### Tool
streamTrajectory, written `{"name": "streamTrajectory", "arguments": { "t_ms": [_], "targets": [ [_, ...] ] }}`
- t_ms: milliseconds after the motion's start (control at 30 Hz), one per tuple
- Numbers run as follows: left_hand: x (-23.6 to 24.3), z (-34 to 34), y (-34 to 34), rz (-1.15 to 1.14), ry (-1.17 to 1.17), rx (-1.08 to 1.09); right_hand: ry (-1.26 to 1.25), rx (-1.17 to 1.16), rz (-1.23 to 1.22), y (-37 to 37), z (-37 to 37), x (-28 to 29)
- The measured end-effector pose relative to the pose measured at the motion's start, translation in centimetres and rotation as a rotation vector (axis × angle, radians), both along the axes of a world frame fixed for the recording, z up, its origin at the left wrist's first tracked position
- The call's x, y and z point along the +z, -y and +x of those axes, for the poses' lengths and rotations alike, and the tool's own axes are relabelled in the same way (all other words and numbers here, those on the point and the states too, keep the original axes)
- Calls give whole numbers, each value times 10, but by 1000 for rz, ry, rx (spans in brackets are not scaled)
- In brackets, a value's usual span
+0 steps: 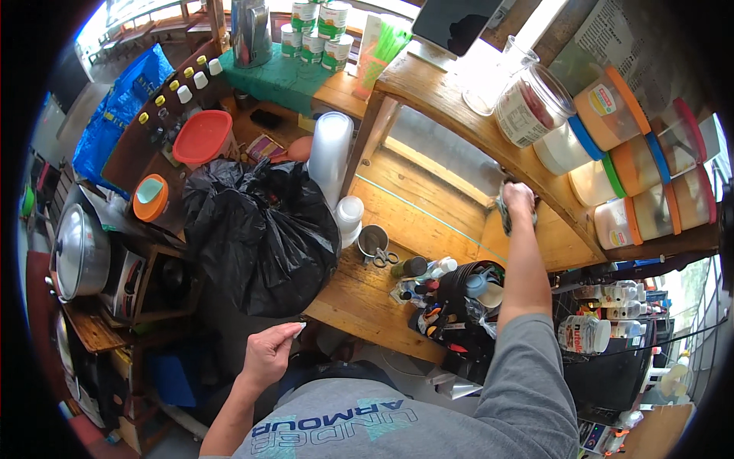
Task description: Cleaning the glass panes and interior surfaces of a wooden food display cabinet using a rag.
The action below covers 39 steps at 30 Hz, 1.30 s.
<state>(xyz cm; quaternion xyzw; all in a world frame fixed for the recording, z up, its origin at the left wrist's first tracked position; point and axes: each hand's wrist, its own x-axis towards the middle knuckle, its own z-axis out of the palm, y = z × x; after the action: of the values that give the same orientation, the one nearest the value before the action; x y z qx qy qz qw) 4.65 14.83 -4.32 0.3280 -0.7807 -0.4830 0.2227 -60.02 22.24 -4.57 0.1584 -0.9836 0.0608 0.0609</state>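
My right hand (519, 199) reaches far into a wooden cubby, its fingers closed around a crumpled dark cloth (506, 219). The cloth is pressed near the right end of the cubby, by the lower edge of a greyish panel (447, 153). Close to my body, my left hand (267, 353) is curled with thumb and forefinger pinched together. A small white bit (301, 327) sticks out at its fingertips; what it is I cannot make out. Below the cubby, a metal cup (373, 239) and scissors (384, 259) rest on the wooden counter (348, 302).
A full black garbage bag (256, 237) stands left of the counter, beside stacked clear plastic cups (330, 153). A dark caddy (459, 291) with bottles sits under my right arm. Lidded tubs (608, 107) and a glass jar (531, 107) line the shelf top.
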Motion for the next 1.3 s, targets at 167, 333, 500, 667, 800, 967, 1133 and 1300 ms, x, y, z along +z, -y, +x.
{"name": "streamTrajectory", "arguments": {
  "t_ms": [167,333,500,667,800,967,1133,1300],
  "targets": [
    [-1,-2,0,16,9,23,168,168,-189,122,104,21],
    [8,-25,-5,-8,1,-44,-59,817,-179,192,197,1],
    [12,-21,-12,-45,-20,-17,98,542,-108,109,155,17],
    [6,-6,-12,-20,-12,-12,67,-98,-106,-18,17,5],
    [3,-4,-11,2,25,-11,37,-22,-269,56,36,-26],
    [13,-28,-13,-2,21,-86,-161,833,-274,150,170,-17],
    [19,-31,-16,-12,4,-50,19,461,-242,83,117,-4],
    [-7,-6,-11,32,-11,14,45,-22,-39,-24,-8,-8]
  ]
}}
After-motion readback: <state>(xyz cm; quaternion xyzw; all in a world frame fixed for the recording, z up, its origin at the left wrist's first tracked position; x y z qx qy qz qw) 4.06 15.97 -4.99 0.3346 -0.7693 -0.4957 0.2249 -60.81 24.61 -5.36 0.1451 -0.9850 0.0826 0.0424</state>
